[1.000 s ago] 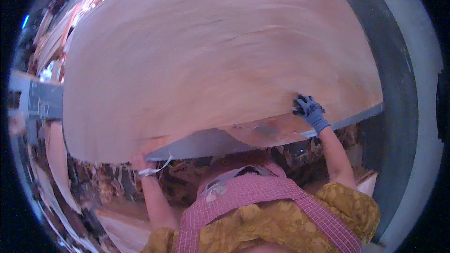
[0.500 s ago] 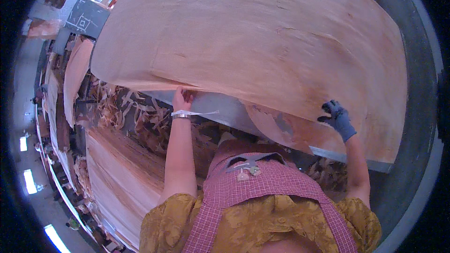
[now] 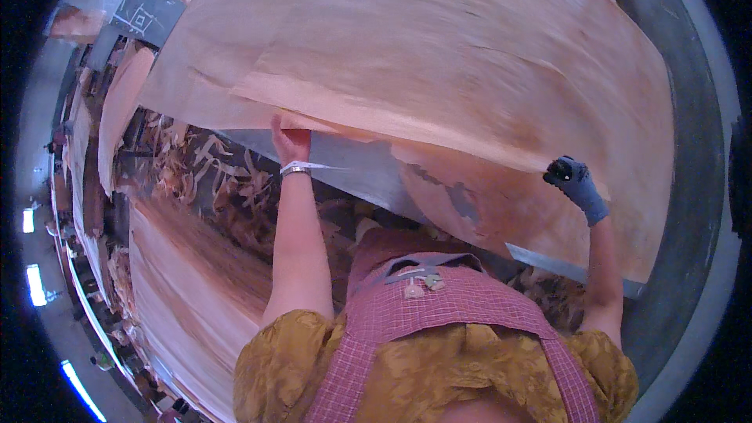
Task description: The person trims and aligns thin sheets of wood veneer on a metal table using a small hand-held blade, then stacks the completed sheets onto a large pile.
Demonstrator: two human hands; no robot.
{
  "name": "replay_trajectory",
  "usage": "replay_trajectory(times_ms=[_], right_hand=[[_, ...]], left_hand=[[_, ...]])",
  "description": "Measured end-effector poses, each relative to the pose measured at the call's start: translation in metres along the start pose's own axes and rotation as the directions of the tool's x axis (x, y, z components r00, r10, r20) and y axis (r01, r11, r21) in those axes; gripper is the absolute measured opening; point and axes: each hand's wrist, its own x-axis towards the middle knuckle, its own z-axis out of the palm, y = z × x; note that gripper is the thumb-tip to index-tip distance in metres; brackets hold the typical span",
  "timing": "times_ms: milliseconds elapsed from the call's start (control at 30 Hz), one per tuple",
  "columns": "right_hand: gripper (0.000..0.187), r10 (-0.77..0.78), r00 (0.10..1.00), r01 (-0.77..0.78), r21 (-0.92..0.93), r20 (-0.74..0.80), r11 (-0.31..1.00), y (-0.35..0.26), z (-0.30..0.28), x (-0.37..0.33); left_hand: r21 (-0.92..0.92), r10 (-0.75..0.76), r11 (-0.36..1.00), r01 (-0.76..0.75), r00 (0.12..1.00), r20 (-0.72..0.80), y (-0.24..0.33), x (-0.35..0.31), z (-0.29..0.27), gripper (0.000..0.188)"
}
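A broad, thin sheet of wood veneer (image 3: 407, 55) spreads across the grey metal table (image 3: 352, 168) before me, its near edge lifted in a long curled fold. My bare left hand (image 3: 292, 139), with a watch-like band and a white strip at the wrist, holds that edge left of centre; its fingers are partly hidden by the veneer. Farther right, my right hand (image 3: 576, 184) wears a blue-grey glove with dark fingertips and is closed on the same edge. Beneath the fold shows another veneer layer (image 3: 501, 219) with a ragged, torn hole.
Curly veneer scraps (image 3: 223, 172) litter the space left of my arm. A stack of veneer sheets (image 3: 188, 266) lies at lower left. A grey block with chalk marks (image 3: 147, 12) stands at the upper left. Along the right runs a dark grey surface (image 3: 701, 149).
My left hand has moved away from me and slightly left, raising the veneer edge into a fold. The right hand, open before, has closed on the edge.
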Motion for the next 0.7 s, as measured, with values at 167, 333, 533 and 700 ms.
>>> replay_trajectory(times_ms=[167, 333, 533, 700], right_hand=[[0.02, -0.006, 1.0, 0.006, 0.008, -0.012, 1.0, -0.02, -0.014, -0.002], [0.019, 0.089, 0.984, -0.075, 0.094, -0.152, 0.993, -0.028, -0.012, -0.006], [0.02, 0.056, 0.994, -0.06, -0.048, -0.098, 0.997, -0.034, -0.012, -0.006], [0.03, 0.106, 0.994, -0.106, 0.001, 0.023, 0.994, -0.038, 0.002, -0.019]], left_hand=[[-0.033, 0.024, 0.999, -0.027, 0.995, -0.093, 0.002, -0.001, 0.018, 0.07], [0.207, -0.014, 0.977, 0.048, 0.986, -0.165, 0.004, -0.021, -0.004, 0.05], [0.477, 0.176, 0.879, -0.008, 0.935, -0.308, 0.009, -0.067, -0.036, 0.029], [0.657, 0.351, 0.738, 0.156, 0.742, -0.571, 0.012, -0.082, -0.036, 0.041]])
